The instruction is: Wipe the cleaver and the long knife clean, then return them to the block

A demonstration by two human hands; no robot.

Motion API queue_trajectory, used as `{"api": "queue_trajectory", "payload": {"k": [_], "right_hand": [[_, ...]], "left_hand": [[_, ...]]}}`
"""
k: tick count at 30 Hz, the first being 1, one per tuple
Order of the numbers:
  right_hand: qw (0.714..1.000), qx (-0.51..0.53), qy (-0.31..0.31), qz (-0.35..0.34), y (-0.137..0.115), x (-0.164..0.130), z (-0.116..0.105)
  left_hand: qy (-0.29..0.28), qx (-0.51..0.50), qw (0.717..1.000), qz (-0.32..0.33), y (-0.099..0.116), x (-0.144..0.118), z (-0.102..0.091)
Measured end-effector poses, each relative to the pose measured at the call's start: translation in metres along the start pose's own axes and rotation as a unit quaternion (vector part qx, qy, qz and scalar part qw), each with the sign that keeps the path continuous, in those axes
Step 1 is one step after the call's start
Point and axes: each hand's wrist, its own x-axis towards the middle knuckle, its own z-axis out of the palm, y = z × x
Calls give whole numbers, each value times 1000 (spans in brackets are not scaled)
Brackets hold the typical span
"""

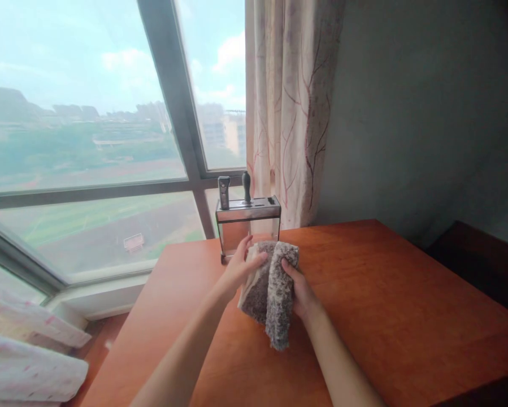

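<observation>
1. From the head view we see both our hands raised over the bench (385,316), holding one grey, shaggy cloth (270,291) between them.
2. Our left hand (241,265) comes in from the lower left; its fingers curl over the cloth's upper left edge, so the grip is closed on the cloth.
3. Our right hand (300,291) is on the cloth's right side, thumb on the front and the other fingers hidden behind it; this grip too is closed on the cloth.
4. The cloth is folded lengthwise into two hanging flaps (the right flap hangs lower than the left), and its bottom end dangles above the wood or just brushes it; we cannot tell which.
5. Right behind the cloth stands a knife block (248,226) of metal with clear walls, near the bench's far edge. Two handles rise from its top: a grey handle (224,192) on the left and a black handle (247,187) beside it.
6. The left hand's fingertips are just in front of the block's clear wall; contact cannot be judged.
7. Behind the block hangs a curtain (291,113) with a red branch pattern, and to its left a large window (88,130) looks out on fields and far buildings.
8. At the lower left lies pale bedding (29,362), well apart from the hands.
</observation>
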Motion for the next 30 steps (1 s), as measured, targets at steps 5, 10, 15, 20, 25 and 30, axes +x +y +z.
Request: {"api": "queue_trajectory", "payload": {"k": [5,10,15,20,25,30], "right_hand": [[999,-50,5,10,-2,0,-4],[993,-109,29,-25,-1,5,-5],[991,-125,29,-46,-3,16,-13],[989,-136,51,-30,-1,18,-27],[993,-107,22,43,1,13,-28],[994,-99,33,38,2,15,-27]], "left_hand": [[-132,-189,957,-174,-33,-35,-8],[-146,-192,953,-184,-38,-52,-8],[-62,-161,968,-182,-44,-53,-10],[2,-185,958,-218,-54,-47,-23],[0,-264,926,-270,-51,-45,-32],[-25,-339,894,-293,-50,-43,-38]]}}
